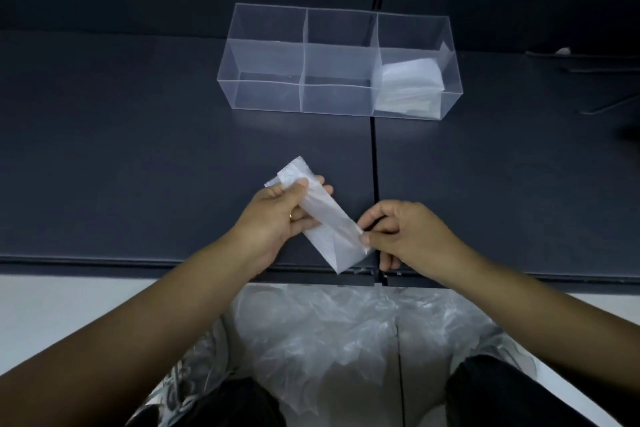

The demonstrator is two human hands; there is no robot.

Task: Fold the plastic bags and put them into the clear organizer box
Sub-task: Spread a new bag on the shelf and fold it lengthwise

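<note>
Plastic bag (322,218), folded to a strip, is held over the dark shelf (138,149), its ends pinched by the left hand (280,215) and the right hand (405,232) (light, limp, probably slippery, so creases should be kept pinched).

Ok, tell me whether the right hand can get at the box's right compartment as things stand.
Probably yes: nothing lies between the right hand and the organizer box, whose top looks open, though that hand's fingers pinch the folded bag.
</note>
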